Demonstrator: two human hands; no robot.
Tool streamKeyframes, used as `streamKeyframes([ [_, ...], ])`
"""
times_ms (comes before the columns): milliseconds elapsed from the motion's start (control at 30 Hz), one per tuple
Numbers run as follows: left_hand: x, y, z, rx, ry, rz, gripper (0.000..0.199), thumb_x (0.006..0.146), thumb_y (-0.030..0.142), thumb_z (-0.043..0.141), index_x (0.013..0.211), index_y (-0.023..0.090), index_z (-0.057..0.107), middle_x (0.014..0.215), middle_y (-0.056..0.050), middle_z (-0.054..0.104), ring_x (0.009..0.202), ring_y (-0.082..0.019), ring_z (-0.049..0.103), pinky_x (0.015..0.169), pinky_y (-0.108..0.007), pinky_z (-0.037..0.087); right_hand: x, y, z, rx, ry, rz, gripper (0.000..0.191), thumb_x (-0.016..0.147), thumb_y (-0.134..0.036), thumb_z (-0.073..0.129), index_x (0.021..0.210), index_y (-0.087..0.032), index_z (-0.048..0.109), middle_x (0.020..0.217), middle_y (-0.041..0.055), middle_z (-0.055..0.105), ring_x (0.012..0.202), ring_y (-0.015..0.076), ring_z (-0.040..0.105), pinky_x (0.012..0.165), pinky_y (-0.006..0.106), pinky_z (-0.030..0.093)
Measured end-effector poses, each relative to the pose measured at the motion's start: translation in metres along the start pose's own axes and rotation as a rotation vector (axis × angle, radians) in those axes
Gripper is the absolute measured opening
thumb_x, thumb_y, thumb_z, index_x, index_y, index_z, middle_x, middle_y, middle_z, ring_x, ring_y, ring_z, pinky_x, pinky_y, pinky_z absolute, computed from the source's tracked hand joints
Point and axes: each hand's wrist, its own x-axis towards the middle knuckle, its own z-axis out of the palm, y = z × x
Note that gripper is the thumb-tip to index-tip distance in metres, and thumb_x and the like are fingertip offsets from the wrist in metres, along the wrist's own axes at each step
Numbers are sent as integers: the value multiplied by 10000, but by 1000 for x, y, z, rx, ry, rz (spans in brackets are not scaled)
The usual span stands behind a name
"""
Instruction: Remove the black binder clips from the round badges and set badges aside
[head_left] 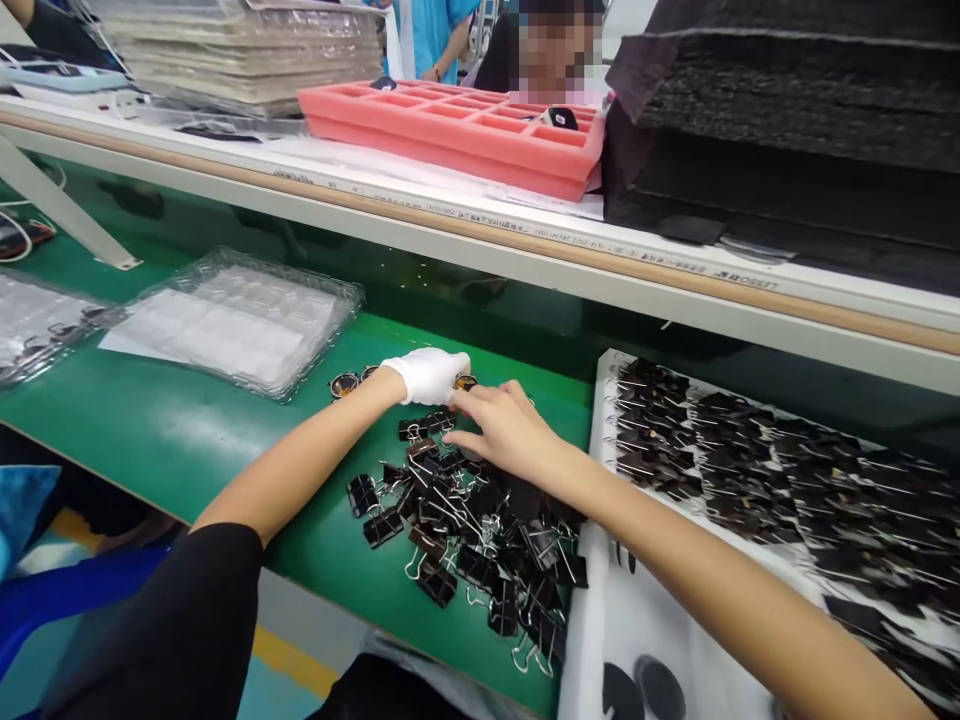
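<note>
My left hand (429, 376), in a white glove, is closed around a small round part (466, 382) with a dark rim and an orange-copper inside. Bare, my right hand (506, 428) reaches to the same part with its forefinger. Its thumb stands apart, over a loose heap of black binder clips (450, 500) with silver wire handles. Similar round parts (345, 385) lie on the green table (315, 440) just behind my left wrist. The glove hides much of the held part.
On the right, a white foam tray (585, 640) holds rows of black clipped pieces and black discs (660, 685). Clear plastic trays (247, 310) lie at left. The raised shelf (480, 240) carries a pink foam tray (450, 140) and black stacked sheets (787, 130). People are beyond.
</note>
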Motion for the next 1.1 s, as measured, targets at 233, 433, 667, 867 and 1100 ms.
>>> streamKeyframes([
  [233,1,-11,-2,-58,24,52,576,824,563,647,1310,260,589,1097,-94,771,902,-289,733,720,-339,505,9,9,2,-6,-104,-110,191,1008,-126,595,985,-199,769,911,49,771,831,194,671,809,347,323],
  [433,5,-18,0,-90,31,36,597,826,573,631,1331,258,584,1112,-97,766,923,-287,729,730,-338,506,-2,23,-12,51,-105,90,234,911,-405,790,1011,-205,722,943,54,737,950,258,651,852,365,341],
  [667,12,-24,7,-96,46,49,632,813,631,607,1330,269,576,1105,-97,759,909,-295,721,694,-343,495,-3,19,-13,141,-386,36,266,887,-474,805,960,-225,749,940,42,746,1017,278,650,952,432,317],
  [867,12,-26,8,-104,50,88,622,806,612,614,1315,257,574,1063,-100,754,889,-305,712,671,-351,481,4,51,-25,509,-103,100,301,773,-276,856,1035,-223,718,1040,19,760,972,206,689,877,338,474],
  [1100,16,-29,10,-89,53,145,583,811,614,645,1265,255,578,1046,-103,753,886,-301,722,691,-344,485,50,79,-15,364,161,226,376,714,-164,810,1079,-200,730,992,22,716,781,155,632,761,299,483],
])
